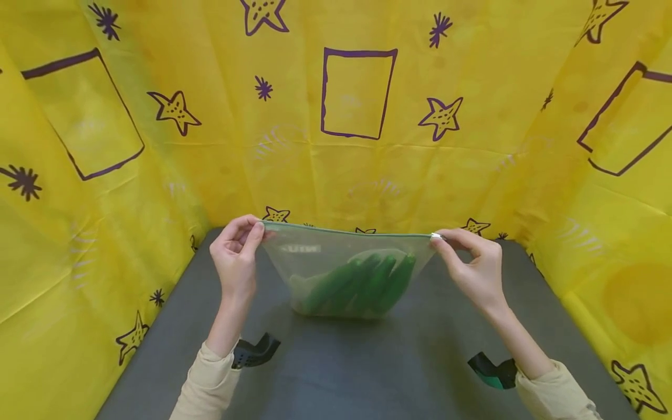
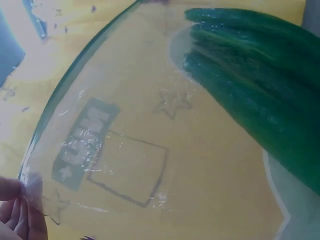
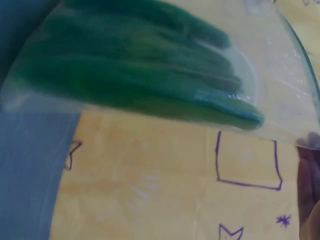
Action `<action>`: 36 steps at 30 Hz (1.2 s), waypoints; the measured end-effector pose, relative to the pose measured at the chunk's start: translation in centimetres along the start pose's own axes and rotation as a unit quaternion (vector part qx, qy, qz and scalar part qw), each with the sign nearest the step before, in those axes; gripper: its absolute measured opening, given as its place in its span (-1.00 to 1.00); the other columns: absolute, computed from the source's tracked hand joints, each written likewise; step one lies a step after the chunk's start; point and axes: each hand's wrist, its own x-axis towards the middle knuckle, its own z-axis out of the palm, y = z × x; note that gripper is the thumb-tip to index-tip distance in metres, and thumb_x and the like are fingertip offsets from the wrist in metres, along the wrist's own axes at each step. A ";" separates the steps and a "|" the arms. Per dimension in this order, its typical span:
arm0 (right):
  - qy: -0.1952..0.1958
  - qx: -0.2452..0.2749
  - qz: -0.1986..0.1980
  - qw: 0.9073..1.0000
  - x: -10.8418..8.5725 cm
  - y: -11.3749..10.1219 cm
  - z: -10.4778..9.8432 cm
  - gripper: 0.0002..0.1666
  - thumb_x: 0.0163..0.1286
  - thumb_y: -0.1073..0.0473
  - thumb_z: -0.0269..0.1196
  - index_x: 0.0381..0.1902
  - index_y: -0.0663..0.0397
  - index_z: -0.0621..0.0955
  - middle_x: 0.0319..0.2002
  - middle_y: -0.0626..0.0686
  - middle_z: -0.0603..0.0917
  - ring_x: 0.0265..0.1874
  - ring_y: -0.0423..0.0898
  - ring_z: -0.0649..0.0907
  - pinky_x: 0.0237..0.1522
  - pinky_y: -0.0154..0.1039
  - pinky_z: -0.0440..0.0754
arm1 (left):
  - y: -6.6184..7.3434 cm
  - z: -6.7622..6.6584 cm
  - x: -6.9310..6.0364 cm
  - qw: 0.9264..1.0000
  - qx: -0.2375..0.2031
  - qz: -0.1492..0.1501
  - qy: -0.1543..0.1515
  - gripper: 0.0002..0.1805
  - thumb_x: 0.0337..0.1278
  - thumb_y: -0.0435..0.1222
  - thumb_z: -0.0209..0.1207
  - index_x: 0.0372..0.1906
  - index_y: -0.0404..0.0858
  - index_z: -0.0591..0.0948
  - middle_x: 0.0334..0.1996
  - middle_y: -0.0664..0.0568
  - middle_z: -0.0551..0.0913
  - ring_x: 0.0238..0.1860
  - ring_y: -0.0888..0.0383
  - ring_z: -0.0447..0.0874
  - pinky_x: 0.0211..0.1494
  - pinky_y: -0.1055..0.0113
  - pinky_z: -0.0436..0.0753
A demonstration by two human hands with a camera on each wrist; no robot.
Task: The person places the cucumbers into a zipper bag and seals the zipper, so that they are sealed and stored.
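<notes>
A translucent zip bag (image 1: pixel 336 245) with a green top edge hangs upright between both hands, its bottom at the grey table. Several long green cucumbers (image 1: pixel 362 284) lean side by side inside it. My left hand (image 1: pixel 236 259) pinches the bag's top left corner between thumb and fingers. At the opposite corner my right hand (image 1: pixel 476 265) pinches the top edge, where a small white piece (image 1: pixel 436 235) shows by the fingertips. In the left wrist view, a printed label (image 2: pixel 85 145) is on the bag near the top edge. The right wrist view shows the cucumbers (image 3: pixel 140 70) through the film.
The dark grey table (image 1: pixel 336 367) spreads beneath the bag and forearms. Yellow cloth (image 1: pixel 220 52) with purple stars and rectangles encloses the back and both sides. Dark wrist mounts (image 1: pixel 257 350) stick out from both sleeves.
</notes>
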 end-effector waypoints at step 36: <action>-0.060 0.036 0.376 0.924 0.0 12.1 4.2 -0.58 0.39 0.14 0.18 -0.01 0.44 0.58 -0.43 -0.09 0.70 -0.48 -0.40 0.60 -0.35 -0.56 0.59 | -11.3 0.5 3.0 0.940 0.287 -0.183 -0.026 -0.83 0.15 -0.35 0.24 -0.23 -0.39 0.64 -0.36 -0.14 0.72 -0.47 0.41 0.58 -0.39 0.59 0.54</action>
